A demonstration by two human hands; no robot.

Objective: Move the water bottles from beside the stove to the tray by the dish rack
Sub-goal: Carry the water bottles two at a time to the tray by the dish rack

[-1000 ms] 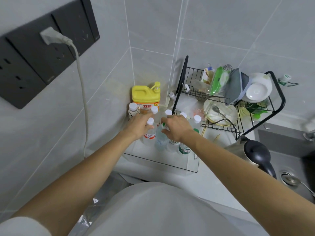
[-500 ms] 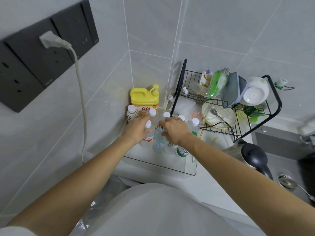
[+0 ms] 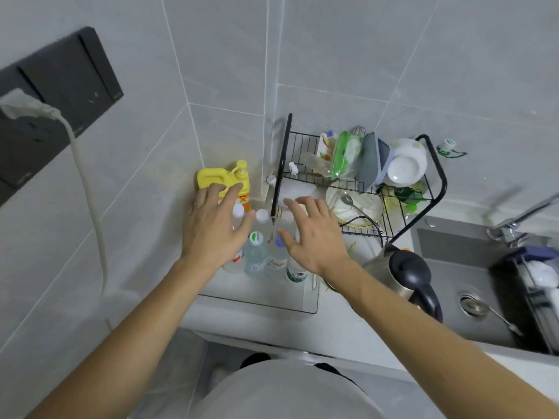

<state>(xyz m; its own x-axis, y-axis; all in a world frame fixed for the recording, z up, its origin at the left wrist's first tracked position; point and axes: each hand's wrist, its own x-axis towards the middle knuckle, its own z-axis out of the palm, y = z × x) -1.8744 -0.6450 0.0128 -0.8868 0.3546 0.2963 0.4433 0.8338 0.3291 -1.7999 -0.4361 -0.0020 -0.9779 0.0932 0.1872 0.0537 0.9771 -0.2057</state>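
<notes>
clear plastic water bottles [image 3: 255, 255] stand upright, bunched close together, in the see-through tray [image 3: 260, 300] on the white tabletop [image 3: 341, 325]. most have white caps, one a green-marked cap, and their labels face forward. the tray sits just beside the black wire dish rack [image 3: 357, 189], on the side away from the sink.

left hand [image 3: 213, 226] hangs over the bottles at the tray's wall side, fingers spread and straight, gripping nothing; whether its palm touches a cap underneath cannot be told. right hand [image 3: 313, 234] hangs over the bottles nearest the dish rack, fingers also spread and loose, holding nothing.

behind the tray, in the tiled corner, stands a yellow soap jug [image 3: 222, 179] with a pump top, partly hidden by the left hand's fingertips. the dish rack holds white bowls [image 3: 406, 164], a plate with a spoon, and a green packet. in front of the rack stands a steel kettle [image 3: 402, 273] with a black lid and handle. beyond the kettle lies the grey sink [image 3: 472, 267] with a tap above it. on the wall far from the rack, a white plug and cord [image 3: 87, 189] hang from a black socket panel [image 3: 60, 95].
</notes>
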